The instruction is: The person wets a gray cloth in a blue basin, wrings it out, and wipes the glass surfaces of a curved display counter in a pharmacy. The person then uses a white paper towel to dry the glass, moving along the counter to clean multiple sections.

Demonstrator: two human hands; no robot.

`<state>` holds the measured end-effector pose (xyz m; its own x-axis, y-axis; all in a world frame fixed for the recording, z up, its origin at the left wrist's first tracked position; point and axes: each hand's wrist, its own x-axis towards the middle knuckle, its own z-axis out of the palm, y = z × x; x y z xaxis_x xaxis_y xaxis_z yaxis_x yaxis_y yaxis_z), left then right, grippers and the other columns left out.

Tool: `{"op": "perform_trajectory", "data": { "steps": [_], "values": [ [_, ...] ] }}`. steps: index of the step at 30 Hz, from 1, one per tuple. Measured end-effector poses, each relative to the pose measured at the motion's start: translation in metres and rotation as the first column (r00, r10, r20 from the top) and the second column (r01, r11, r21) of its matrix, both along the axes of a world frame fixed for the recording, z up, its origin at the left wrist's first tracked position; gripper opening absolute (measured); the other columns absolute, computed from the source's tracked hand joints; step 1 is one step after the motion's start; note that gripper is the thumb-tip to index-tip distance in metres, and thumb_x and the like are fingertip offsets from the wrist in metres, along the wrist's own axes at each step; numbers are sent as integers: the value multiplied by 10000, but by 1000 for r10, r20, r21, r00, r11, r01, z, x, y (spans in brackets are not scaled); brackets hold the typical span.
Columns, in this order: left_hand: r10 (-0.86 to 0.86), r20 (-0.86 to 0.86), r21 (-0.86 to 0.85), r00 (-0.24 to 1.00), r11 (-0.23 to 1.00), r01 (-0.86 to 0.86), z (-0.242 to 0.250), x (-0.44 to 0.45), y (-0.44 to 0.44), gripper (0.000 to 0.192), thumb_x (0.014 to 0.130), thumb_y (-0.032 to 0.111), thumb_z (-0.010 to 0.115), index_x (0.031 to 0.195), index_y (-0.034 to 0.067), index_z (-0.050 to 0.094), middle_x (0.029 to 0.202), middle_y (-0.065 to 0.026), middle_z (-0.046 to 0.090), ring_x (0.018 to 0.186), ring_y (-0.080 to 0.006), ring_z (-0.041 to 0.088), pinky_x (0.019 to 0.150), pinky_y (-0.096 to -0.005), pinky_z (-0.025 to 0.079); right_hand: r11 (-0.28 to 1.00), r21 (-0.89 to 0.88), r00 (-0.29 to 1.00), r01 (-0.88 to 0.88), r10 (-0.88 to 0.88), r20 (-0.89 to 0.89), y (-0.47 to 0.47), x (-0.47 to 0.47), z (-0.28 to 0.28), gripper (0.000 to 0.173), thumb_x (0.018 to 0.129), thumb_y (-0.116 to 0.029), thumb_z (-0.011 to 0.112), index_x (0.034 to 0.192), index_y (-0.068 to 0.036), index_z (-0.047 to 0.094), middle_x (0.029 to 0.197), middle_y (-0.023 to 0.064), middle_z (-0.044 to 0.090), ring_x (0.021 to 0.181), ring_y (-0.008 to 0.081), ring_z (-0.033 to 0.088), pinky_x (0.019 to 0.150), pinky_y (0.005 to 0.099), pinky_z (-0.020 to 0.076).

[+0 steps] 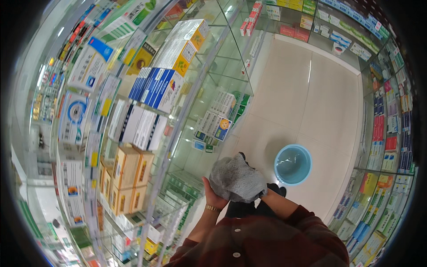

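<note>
A bunched grey cloth (238, 180) with a dark edge is held in front of my body, above the floor. My left hand (215, 197) cups its left side, thumb raised along the cloth, and a metal-banded watch (212, 208) is on that wrist. From the right, my right forearm (278, 203) reaches into the cloth, which covers the right hand and hides its fingers. A light blue plastic bucket (293, 165) stands on the floor to the right of the cloth. It appears to hold some water, with light glinting inside.
At left, a glass display counter (200, 83) carries stacked medicine boxes (133, 180) on its shelves. More glass shelves with boxes (378, 128) line the right side and the far end (293, 31). Between them lies a tiled floor (300, 96). My dark shoe (283, 191) is beside the bucket.
</note>
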<state>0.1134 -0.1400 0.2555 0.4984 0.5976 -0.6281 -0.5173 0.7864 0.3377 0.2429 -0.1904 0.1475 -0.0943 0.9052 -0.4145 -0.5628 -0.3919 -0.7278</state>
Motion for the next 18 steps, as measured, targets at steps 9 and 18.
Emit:
{"op": "perform_trajectory", "data": {
  "steps": [9, 18],
  "values": [
    [-225, -463, 66, 857, 956, 286, -67, -43, 113, 571, 872, 117, 654, 1381, 83, 397, 1325, -82, 513, 1189, -264, 513, 972, -411, 453, 991, 38, 960, -129, 115, 254, 106, 20, -42, 329, 844, -170, 578, 1148, -50, 607, 1095, 120, 621, 1043, 283, 571, 869, 356, 486],
    [164, -591, 395, 789, 913, 106, -91, 44, 297, 637, 889, 170, 646, 1427, 71, 319, 1409, -129, 400, 1260, -292, 437, 987, -425, 433, 948, 8, 339, -317, 106, 935, 315, 123, -81, 346, 823, -165, 594, 1150, -53, 605, 1106, 131, 611, 1061, 304, 564, 869, 368, 490]
  ]
}}
